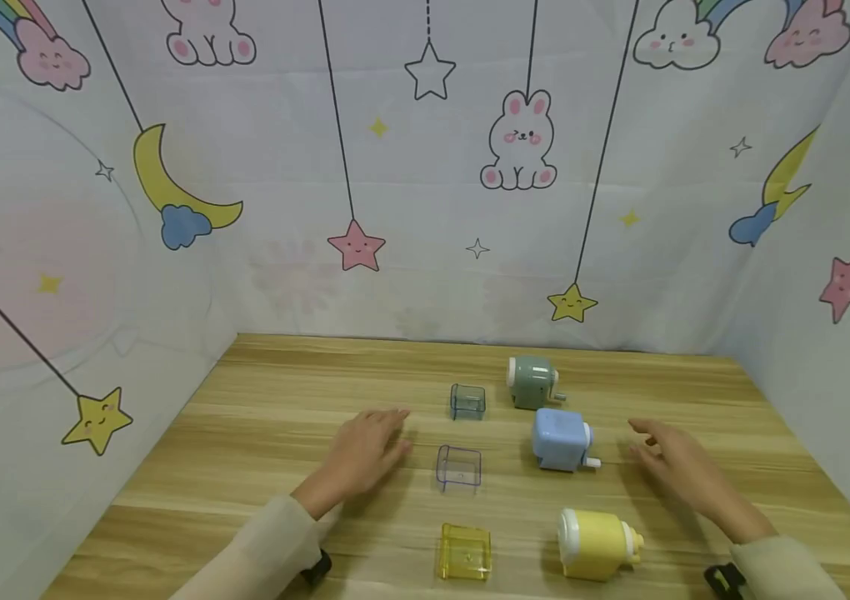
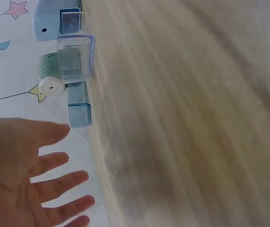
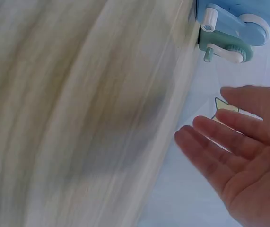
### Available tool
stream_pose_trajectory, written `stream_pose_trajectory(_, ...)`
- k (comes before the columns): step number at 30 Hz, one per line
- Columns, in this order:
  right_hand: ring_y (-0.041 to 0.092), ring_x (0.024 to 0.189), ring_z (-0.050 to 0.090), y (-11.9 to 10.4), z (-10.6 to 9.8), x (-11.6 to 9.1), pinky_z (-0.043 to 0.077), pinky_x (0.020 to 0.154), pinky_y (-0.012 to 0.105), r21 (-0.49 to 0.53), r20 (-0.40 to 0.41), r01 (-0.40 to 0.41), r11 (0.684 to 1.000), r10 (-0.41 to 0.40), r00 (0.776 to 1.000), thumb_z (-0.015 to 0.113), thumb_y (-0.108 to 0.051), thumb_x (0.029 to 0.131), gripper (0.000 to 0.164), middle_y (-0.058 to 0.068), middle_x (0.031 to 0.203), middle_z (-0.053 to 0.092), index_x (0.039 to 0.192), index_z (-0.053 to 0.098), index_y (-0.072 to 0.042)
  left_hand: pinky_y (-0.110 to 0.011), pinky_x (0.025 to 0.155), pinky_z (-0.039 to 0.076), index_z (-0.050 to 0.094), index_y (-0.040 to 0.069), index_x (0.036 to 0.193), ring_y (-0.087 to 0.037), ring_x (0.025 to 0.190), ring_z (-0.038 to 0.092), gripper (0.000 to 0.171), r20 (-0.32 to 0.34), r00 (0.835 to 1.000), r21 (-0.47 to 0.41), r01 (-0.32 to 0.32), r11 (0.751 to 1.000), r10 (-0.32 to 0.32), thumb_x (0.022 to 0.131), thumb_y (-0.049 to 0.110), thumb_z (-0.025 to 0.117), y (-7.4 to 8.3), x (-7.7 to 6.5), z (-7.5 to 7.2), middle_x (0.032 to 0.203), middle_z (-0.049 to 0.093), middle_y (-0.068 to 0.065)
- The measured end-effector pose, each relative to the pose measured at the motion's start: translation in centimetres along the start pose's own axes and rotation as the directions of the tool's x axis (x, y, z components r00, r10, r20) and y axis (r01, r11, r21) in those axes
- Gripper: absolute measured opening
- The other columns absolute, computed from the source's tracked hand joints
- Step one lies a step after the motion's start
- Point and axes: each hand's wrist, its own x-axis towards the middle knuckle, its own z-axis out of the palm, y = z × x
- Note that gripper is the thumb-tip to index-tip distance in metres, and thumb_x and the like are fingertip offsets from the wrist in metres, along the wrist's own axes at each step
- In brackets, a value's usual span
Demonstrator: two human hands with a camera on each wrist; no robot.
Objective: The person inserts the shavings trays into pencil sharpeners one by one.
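Three crank pencil sharpeners stand in a column on the table: a green sharpener point(image 1: 532, 382) at the back, a blue sharpener point(image 1: 562, 440) in the middle and a yellow sharpener point(image 1: 594, 545) in front. Left of them lie three see-through shavings trays: a grey-green tray point(image 1: 467, 402), a clear tray with blue-violet edges point(image 1: 458, 467) and a yellow tray point(image 1: 465, 552). My left hand point(image 1: 365, 454) is left of the clear tray, fingers spread and holding nothing. My right hand point(image 1: 676, 467) is right of the blue sharpener's crank, fingers loosely bent and holding nothing.
The wooden table point(image 1: 282, 375) ends at a white cloth backdrop point(image 1: 425, 183) printed with stars, moons and bunnies. Cloth side walls point(image 1: 830, 367) border the table left and right. A dark wrist strap point(image 1: 725, 581) shows at the right sleeve.
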Motion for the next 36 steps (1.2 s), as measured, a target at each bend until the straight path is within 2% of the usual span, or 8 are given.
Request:
stream_pose_trajectory(2, 0.024, 0.081, 0.057, 0.0, 0.0, 0.6, 0.051, 0.066, 0.039, 0.006, -0.039, -0.001, 1.0, 0.001, 0.999, 0.06, -0.008, 0.088, 0.029, 0.017, 0.099, 0.06, 0.113, 0.055, 0.004, -0.038, 0.075, 0.048, 0.058, 0.014, 0.12, -0.02, 0.095, 0.056, 0.034, -0.031, 0.999, -0.039, 0.009, 0.999, -0.01, 0.089, 0.03, 0.06, -0.1, 0.6, 0.0, 0.109, 0.061, -0.004)
stream_pose_trajectory(4, 0.016, 0.072, 0.057, 0.0, 0.0, 1.2, 0.05, 0.06, 0.033, 0.009, -0.087, 0.008, 1.0, -0.008, 0.996, 0.062, -0.003, 0.085, 0.017, 0.009, 0.088, 0.061, 0.102, 0.059, 0.002, -0.032, 0.065, 0.05, 0.064, 0.017, 0.107, -0.013, 0.083, 0.058, 0.022, -0.057, 0.998, -0.086, 0.022, 0.996, -0.027, 0.087, 0.025, 0.063, -0.2, 1.3, 0.1, 0.096, 0.065, 0.002)
stream_pose_trajectory(6, 0.012, 0.066, 0.056, -0.1, -0.1, 1.8, 0.05, 0.056, 0.03, 0.026, -0.123, 0.025, 0.999, -0.021, 0.992, 0.062, 0.0, 0.084, 0.01, 0.004, 0.08, 0.061, 0.094, 0.06, -0.001, -0.03, 0.063, 0.049, 0.067, 0.018, 0.098, -0.008, 0.078, 0.058, 0.013, -0.061, 0.997, -0.141, 0.043, 0.989, -0.052, 0.087, 0.023, 0.064, -0.3, 1.9, 0.2, 0.088, 0.064, 0.007)
stream_pose_trajectory(9, 0.012, 0.06, 0.056, -0.2, -0.2, 2.7, 0.049, 0.052, 0.026, 0.06, -0.151, 0.066, 0.996, -0.057, 0.987, 0.062, 0.002, 0.083, 0.009, 0.004, 0.077, 0.06, 0.089, 0.06, -0.004, -0.028, 0.062, 0.048, 0.067, 0.019, 0.092, -0.005, 0.074, 0.055, 0.007, -0.062, 0.995, -0.2, 0.063, 0.978, -0.076, 0.087, 0.022, 0.064, -0.4, 2.7, 0.4, 0.084, 0.063, 0.011)
stream_pose_trajectory(14, 0.013, 0.063, 0.057, -0.4, -0.3, 4.4, 0.049, 0.053, 0.024, 0.09, -0.105, 0.051, 0.995, -0.041, 0.994, 0.06, -0.002, 0.087, 0.006, 0.007, 0.081, 0.061, 0.093, 0.059, -0.002, -0.03, 0.062, 0.048, 0.066, 0.018, 0.095, -0.006, 0.073, 0.054, 0.011, -0.039, 0.994, -0.259, 0.092, 0.961, -0.105, 0.086, 0.023, 0.065, -0.3, 3.8, 0.5, 0.082, 0.061, 0.01)
stream_pose_trajectory(21, 0.012, 0.065, 0.057, -0.4, 0.1, 6.7, 0.049, 0.053, 0.024, 0.069, -0.083, 0.037, 0.997, -0.031, 0.996, 0.062, -0.007, 0.086, 0.013, 0.005, 0.082, 0.062, 0.097, 0.062, 0.001, -0.034, 0.067, 0.049, 0.064, 0.015, 0.106, -0.014, 0.083, 0.057, 0.023, -0.008, 0.997, -0.266, 0.076, 0.961, -0.081, 0.086, 0.025, 0.065, 0.1, 5.0, 0.9, 0.085, 0.063, 0.009)
stream_pose_trajectory(30, 0.02, 0.078, 0.059, -1.1, 0.4, 9.0, 0.052, 0.063, 0.035, 0.085, -0.036, 0.04, 0.996, -0.037, 0.999, 0.064, -0.011, 0.086, 0.02, 0.012, 0.092, 0.063, 0.101, 0.061, 0.002, -0.033, 0.066, 0.048, 0.062, 0.016, 0.112, -0.014, 0.085, 0.057, 0.031, 0.014, 0.995, -0.259, 0.099, 0.961, -0.099, 0.085, 0.029, 0.066, 0.2, 5.9, 1.4, 0.085, 0.063, 0.011)
stream_pose_trajectory(36, 0.021, 0.084, 0.058, -1.7, 0.6, 10.1, 0.051, 0.069, 0.038, 0.109, 0.019, 0.026, 0.994, -0.029, 0.999, 0.063, -0.014, 0.087, 0.03, 0.015, 0.105, 0.061, 0.112, 0.058, 0.001, -0.031, 0.065, 0.048, 0.059, 0.016, 0.117, -0.014, 0.084, 0.058, 0.036, 0.019, 0.996, -0.26, 0.092, 0.961, -0.09, 0.084, 0.03, 0.067, 0.4, 6.4, 1.7, 0.09, 0.065, 0.008)
